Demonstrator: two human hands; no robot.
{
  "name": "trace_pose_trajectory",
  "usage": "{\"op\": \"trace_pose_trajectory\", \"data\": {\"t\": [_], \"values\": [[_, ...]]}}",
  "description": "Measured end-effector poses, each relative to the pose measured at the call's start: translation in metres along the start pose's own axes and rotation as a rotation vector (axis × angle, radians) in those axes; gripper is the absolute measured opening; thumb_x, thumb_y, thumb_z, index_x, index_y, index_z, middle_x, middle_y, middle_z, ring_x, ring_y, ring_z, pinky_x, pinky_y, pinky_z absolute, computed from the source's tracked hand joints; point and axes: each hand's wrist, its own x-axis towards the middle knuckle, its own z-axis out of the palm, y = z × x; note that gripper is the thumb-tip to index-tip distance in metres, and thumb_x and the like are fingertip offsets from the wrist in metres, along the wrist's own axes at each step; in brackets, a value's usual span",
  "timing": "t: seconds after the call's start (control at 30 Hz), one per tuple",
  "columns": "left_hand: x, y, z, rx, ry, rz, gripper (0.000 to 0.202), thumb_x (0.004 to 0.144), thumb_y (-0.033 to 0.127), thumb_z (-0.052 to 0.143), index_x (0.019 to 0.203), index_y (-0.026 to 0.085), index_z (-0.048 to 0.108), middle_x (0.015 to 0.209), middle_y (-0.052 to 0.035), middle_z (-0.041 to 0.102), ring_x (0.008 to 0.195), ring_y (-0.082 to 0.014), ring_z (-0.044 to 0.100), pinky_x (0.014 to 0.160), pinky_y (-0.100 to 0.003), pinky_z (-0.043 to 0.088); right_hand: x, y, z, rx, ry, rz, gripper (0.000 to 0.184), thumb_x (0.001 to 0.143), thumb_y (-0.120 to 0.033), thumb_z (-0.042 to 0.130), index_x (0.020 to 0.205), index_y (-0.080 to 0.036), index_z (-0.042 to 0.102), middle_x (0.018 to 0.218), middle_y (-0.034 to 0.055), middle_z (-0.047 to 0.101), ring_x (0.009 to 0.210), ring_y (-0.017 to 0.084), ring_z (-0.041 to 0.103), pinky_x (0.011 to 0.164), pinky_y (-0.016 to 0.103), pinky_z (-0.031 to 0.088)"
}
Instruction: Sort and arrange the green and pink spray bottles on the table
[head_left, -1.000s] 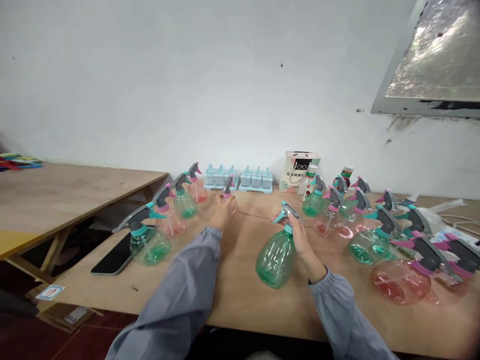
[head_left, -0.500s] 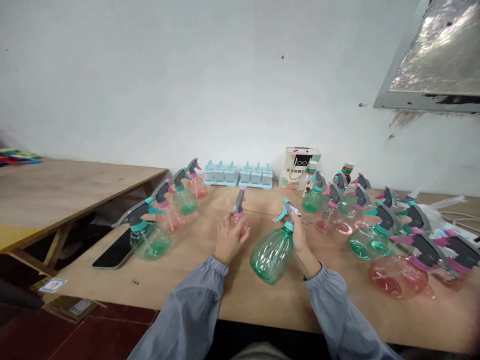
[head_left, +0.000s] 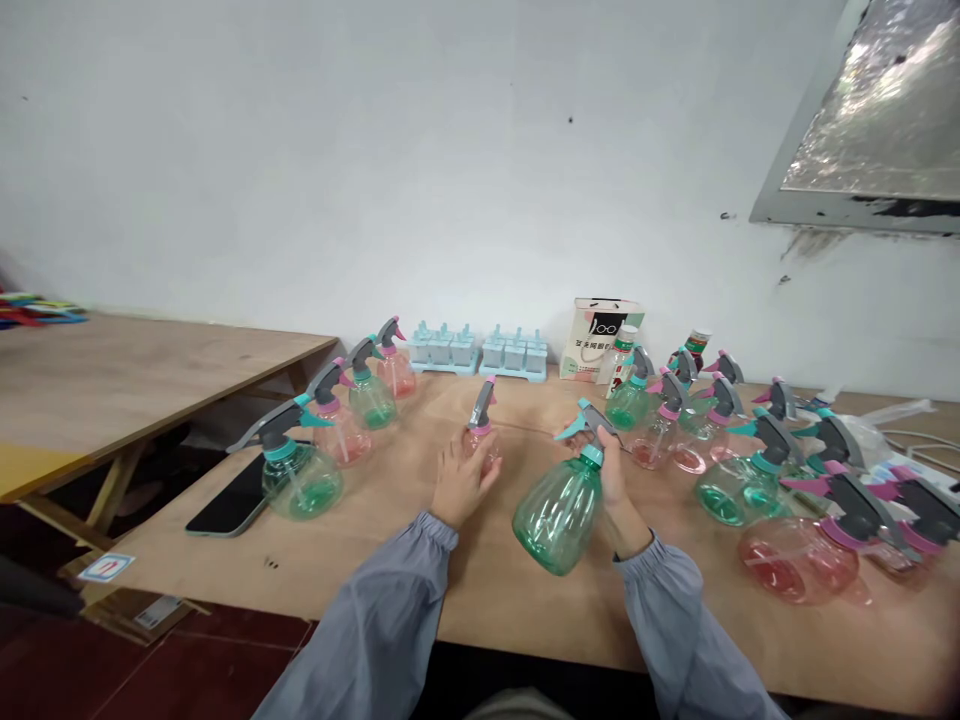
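My left hand (head_left: 459,478) is wrapped round the body of a pink spray bottle (head_left: 482,400), which stands upright on the table with its grey and pink trigger head showing above the fingers. In my right hand (head_left: 609,478) is a green spray bottle (head_left: 556,518), gripped at the neck below its grey and teal trigger head. That bottle is tilted, its round base swung toward the left and front. Part of the pink bottle's body is hidden behind my left fingers.
Green and pink spray bottles stand in a row at left, beside a phone (head_left: 227,497). Several more crowd the right side, including a large pink bottle (head_left: 799,562). Light-blue popsicle molds (head_left: 514,356) and a printed paper bag (head_left: 585,345) line the wall. Another table (head_left: 150,375) adjoins at left.
My right hand has moved slightly right with the green spray bottle in it. My left hand keeps its hold on the pink bottle. The view has shifted a little.
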Motion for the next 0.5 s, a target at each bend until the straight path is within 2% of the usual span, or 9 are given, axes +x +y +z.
{"op": "trace_pose_trajectory", "data": {"t": [0.1, 0.27, 0.4, 0.5], "values": [[0.001, -0.001, -0.001, -0.015, -0.007, 0.001, 0.046, 0.092, 0.038, 0.060, 0.137, 0.030, 0.062, 0.143, -0.0160, 0.049, 0.130, -0.0341, 0.050, 0.106, -0.049, 0.046, 0.000, -0.001, 0.000, 0.031, 0.020, -0.002, 0.043, 0.080, -0.067, 0.052, 0.076, -0.026, 0.062, 0.070, 0.0044, 0.071, 0.080, 0.026, 0.072, 0.070, 0.036, 0.057], [0.001, -0.002, -0.001, -0.043, -0.004, 0.007, 0.046, 0.092, 0.038, 0.060, 0.137, 0.030, 0.063, 0.142, -0.0155, 0.049, 0.132, -0.0333, 0.049, 0.107, -0.048, 0.046, -0.002, 0.000, -0.001, 0.036, -0.023, 0.025, 0.042, 0.080, -0.066, 0.056, 0.079, -0.025, 0.067, 0.074, 0.0060, 0.074, 0.080, 0.026, 0.072, 0.071, 0.038, 0.058], [0.001, -0.004, 0.002, -0.040, -0.001, 0.011, 0.046, 0.091, 0.038, 0.061, 0.136, 0.030, 0.063, 0.142, -0.0152, 0.049, 0.132, -0.0331, 0.049, 0.106, -0.048, 0.046, -0.006, -0.001, -0.004, -0.007, 0.128, -0.069, 0.038, 0.077, -0.063, 0.060, 0.074, -0.026, 0.065, 0.068, 0.0017, 0.070, 0.066, 0.020, 0.066, 0.064, 0.033, 0.054], [0.001, -0.007, 0.005, -0.045, 0.039, 0.041, 0.046, 0.091, 0.037, 0.061, 0.136, 0.029, 0.063, 0.143, -0.0159, 0.048, 0.131, -0.0338, 0.049, 0.105, -0.049, 0.047, -0.010, -0.006, -0.017, -0.139, 0.225, -0.110, 0.044, 0.076, -0.067, 0.059, 0.073, -0.024, 0.067, 0.068, 0.0014, 0.069, 0.063, 0.018, 0.062, 0.063, 0.031, 0.051]]}}
